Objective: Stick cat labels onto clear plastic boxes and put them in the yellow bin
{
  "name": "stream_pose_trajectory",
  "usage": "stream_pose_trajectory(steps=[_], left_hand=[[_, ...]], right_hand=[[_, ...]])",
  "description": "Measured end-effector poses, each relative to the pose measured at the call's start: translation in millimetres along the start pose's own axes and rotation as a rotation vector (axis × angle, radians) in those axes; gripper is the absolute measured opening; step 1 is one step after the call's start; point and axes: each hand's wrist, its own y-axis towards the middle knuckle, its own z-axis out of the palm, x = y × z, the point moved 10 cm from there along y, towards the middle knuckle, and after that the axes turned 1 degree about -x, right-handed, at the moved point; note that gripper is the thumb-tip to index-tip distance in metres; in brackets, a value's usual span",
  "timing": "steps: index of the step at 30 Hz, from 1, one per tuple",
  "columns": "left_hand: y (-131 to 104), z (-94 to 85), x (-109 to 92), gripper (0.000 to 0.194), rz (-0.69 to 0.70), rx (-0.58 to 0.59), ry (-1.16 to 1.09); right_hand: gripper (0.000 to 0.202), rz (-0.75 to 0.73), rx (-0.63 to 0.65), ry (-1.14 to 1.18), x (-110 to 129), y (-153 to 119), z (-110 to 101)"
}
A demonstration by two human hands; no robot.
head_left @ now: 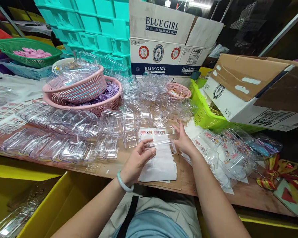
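Between my two hands, a clear plastic case is held above a stack of white sticker sheets. My left hand, with a pale green bangle at the wrist, has its thumb and fingers around the case's left end. At the right end, my right hand grips the case, its index finger raised. Small printed cartoon stickers show on the top sheet, just behind the case. Part of the case is hard to make out because it is transparent.
Rows of clear cases lie left. Pink baskets hold purple pieces and clear parts. Stickered cases pile up right, by a lime green crate and a carton. Turquoise crates and a beer box stand behind.
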Motion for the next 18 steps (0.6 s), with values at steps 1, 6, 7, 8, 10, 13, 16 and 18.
stream_pose_trajectory(steps=[1, 6, 7, 8, 10, 13, 16, 18], left_hand=[[-1, -4.8, 13, 0.048, -0.051, -0.020, 0.015], [2, -17.8, 43, 0.054, -0.083, -0.074, 0.092], [2, -17.6, 44, 0.054, -0.072, -0.079, 0.087], [3, -17.0, 44, 0.053, -0.069, -0.087, 0.071], [3, -15.4, 45, 0.053, -0.083, -0.108, 0.015], [2, -11.3, 48, 0.052, -0.123, -0.123, -0.053], [1, -6.7, 49, 0.051, -0.119, -0.108, -0.072], [0, -6.2, 50, 0.051, -0.113, -0.111, -0.081]], right_hand=[[0.116, 0.000, -0.078, -0.092, 0, 0, -8], [0.044, -0.196, -0.524, -0.134, 60, -44, -47], [0.029, -0.210, -0.512, -0.057, 68, -55, -42], [0.022, -0.194, -0.457, 0.027, 72, -64, -32], [0.021, -0.096, -0.333, 0.167, 68, -80, -6], [0.019, 0.053, -0.310, 0.241, 48, -103, 17], [0.022, 0.078, -0.358, 0.214, 37, -111, 22], [0.022, 0.050, -0.381, 0.179, 36, -111, 22]])
